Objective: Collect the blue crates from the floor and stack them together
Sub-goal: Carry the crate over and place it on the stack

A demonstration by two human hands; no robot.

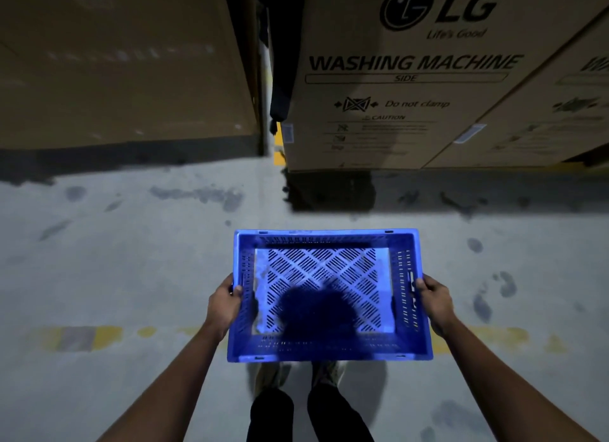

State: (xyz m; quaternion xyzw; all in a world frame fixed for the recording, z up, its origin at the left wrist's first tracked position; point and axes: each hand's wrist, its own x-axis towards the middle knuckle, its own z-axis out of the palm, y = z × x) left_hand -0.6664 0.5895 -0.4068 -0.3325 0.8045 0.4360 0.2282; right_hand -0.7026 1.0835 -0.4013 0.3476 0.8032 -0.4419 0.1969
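A blue plastic crate with a slotted base and vented walls hangs level in front of me, above my feet and off the floor. My left hand grips its left wall, thumb hooked over the rim. My right hand grips the right wall at the handle slot, thumb over the rim. The crate is empty; a dark shadow falls across its base. No other blue crate is in view.
A tall plain cardboard box stands ahead on the left. A washing machine carton stands ahead on the right, with a narrow dark gap between them. Stained grey concrete floor with worn yellow line marks lies around me.
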